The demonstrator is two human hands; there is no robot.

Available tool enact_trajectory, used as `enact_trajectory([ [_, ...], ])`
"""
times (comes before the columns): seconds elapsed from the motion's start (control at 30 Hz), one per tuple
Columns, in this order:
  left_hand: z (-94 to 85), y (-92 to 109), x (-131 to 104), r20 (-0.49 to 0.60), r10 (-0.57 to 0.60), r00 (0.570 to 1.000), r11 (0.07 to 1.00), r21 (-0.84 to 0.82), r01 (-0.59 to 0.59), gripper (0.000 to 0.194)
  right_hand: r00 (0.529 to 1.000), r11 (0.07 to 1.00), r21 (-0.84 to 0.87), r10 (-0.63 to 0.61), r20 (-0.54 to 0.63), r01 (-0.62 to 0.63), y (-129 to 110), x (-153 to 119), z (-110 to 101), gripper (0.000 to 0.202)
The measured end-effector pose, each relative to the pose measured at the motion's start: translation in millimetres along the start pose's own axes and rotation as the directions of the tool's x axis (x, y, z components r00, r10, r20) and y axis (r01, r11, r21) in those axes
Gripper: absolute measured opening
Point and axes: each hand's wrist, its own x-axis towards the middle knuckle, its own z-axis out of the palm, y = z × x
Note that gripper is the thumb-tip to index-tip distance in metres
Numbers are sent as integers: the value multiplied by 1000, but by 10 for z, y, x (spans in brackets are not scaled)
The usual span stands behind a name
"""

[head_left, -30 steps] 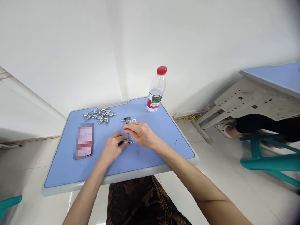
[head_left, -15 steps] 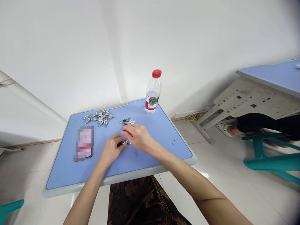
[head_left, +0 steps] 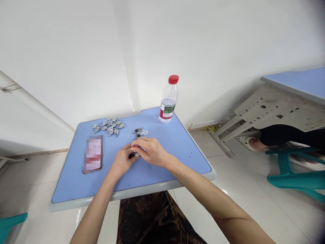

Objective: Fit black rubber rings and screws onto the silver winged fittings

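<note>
My left hand (head_left: 123, 160) grips a small black and silver metal part (head_left: 134, 154) just over the blue table (head_left: 162, 176). My right hand (head_left: 150, 151) is closed at the same part from the right, its thumb and fingers pinched on it and hiding most of it. Just beyond my hands lie a few small parts (head_left: 138, 132), some with black round tops, along with flat silver pieces (head_left: 145, 132). To the left rests a pile of several silver metal parts (head_left: 110, 127).
A phone (head_left: 93, 154) lies on the table's left side. A red-capped water bottle (head_left: 168, 101) stands at the back right corner by the wall. Farther right are another blue-topped desk (head_left: 299, 83), a green stool (head_left: 294, 178) and a person's leg and foot.
My right hand has moved down and closer to my left hand, onto the part. The view has shifted slightly, and more of the small parts beyond my hands shows.
</note>
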Motion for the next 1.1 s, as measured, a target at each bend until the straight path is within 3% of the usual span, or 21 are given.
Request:
enact_trajectory([
  [0.63,-15,30,-1,6,13,1000,999,31,-14,9,1000,1000,-20,-2,3,2,27,-5,0,14],
  [0.9,53,-42,-9,-71,-10,997,999,-54,7,10,984,973,-164,-146,99,161,-28,55,47,21],
  [1.1,63,-73,-11,-83,23,996,998,-59,-28,17,966,968,-173,-141,218,180,-57,60,15,26],
])
